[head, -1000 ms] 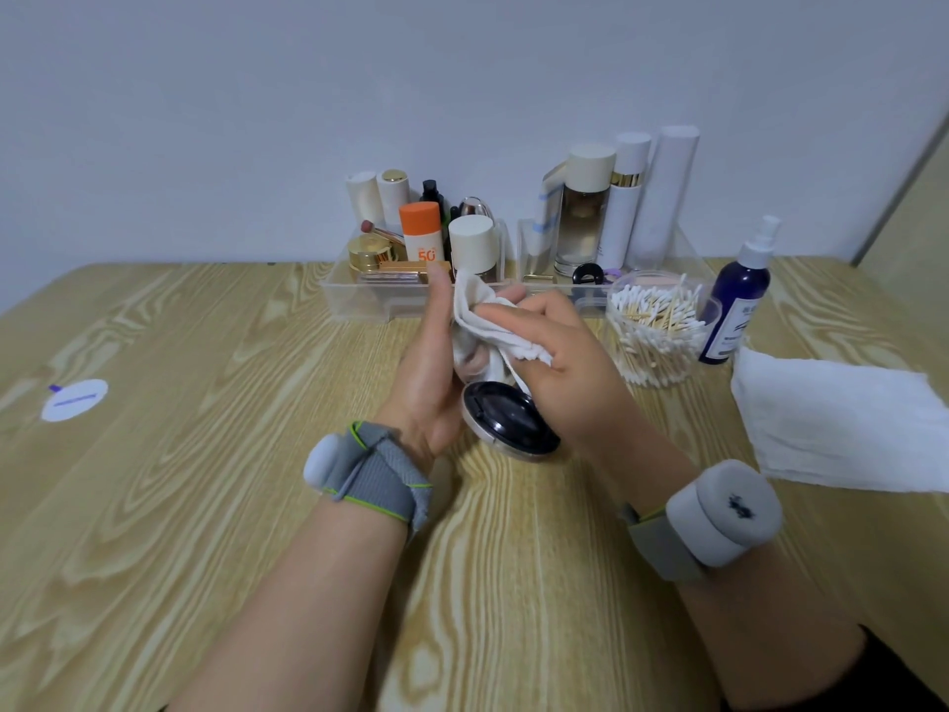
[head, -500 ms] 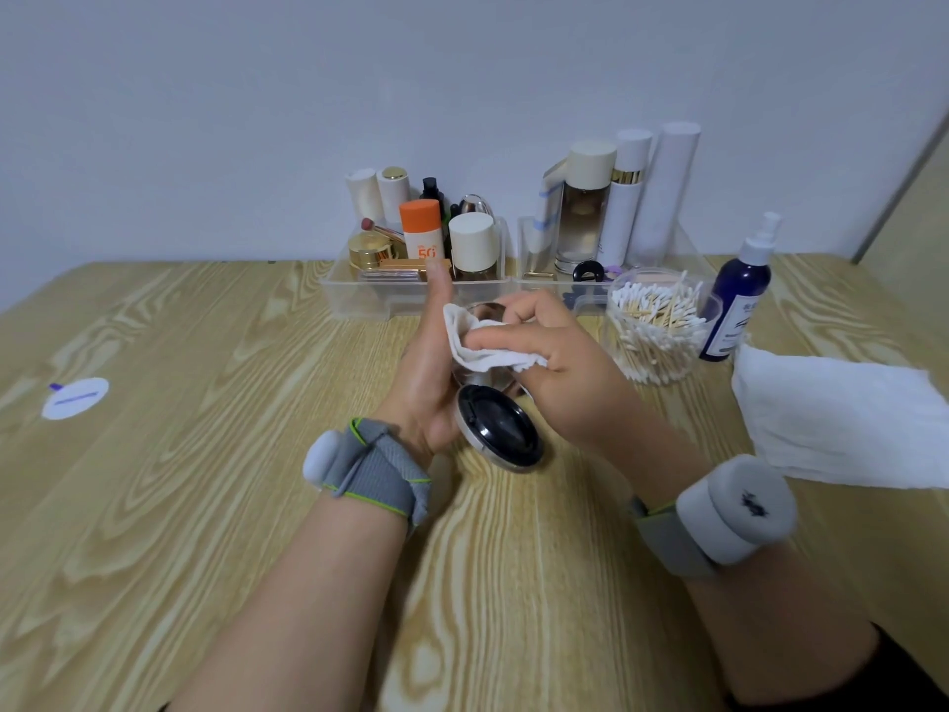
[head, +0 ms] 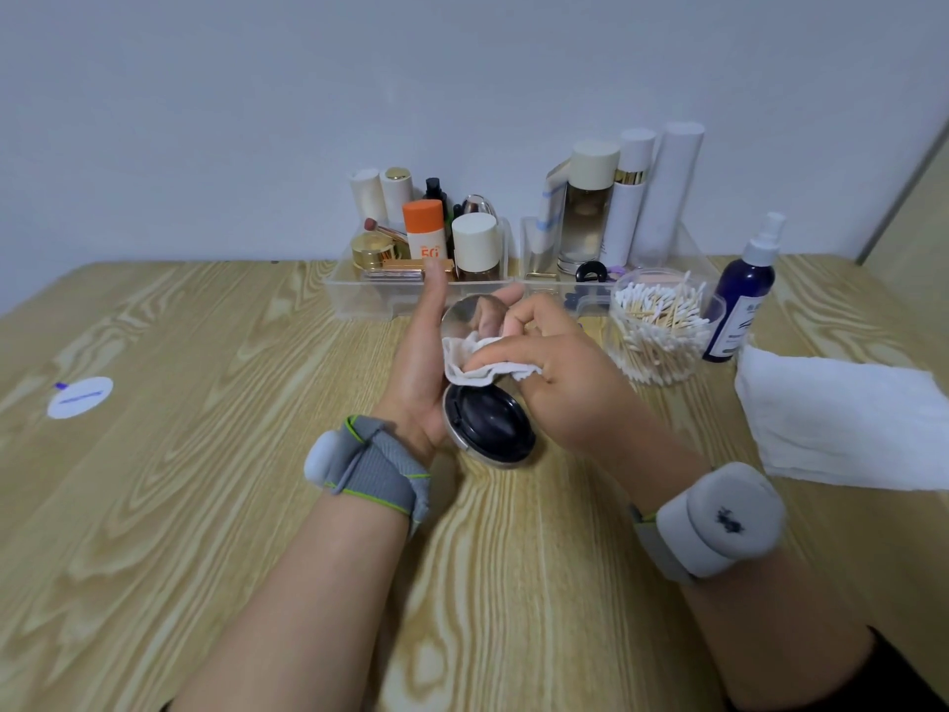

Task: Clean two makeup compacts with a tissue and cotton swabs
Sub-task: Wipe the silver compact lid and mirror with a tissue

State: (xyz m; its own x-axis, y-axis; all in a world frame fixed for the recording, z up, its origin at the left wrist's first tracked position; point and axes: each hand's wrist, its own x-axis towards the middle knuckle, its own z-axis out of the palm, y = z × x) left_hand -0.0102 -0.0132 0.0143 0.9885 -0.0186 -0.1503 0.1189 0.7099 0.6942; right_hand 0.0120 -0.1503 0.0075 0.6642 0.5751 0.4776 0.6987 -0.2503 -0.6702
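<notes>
The left hand [head: 418,367] holds the open compact [head: 485,398] above the desk [head: 205,454], grip closed around its hinge side, mirror lid upright. The right hand [head: 554,375], grip pinched on a crumpled tissue [head: 480,359], presses it against the mirror's lower edge. Cotton swabs [head: 660,326] stand beyond the right grip.

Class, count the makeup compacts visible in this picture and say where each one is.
1: an open compact held in the left hand above the table, its mirror being wiped with a tissue. A second may be hidden in the organiser.
</notes>
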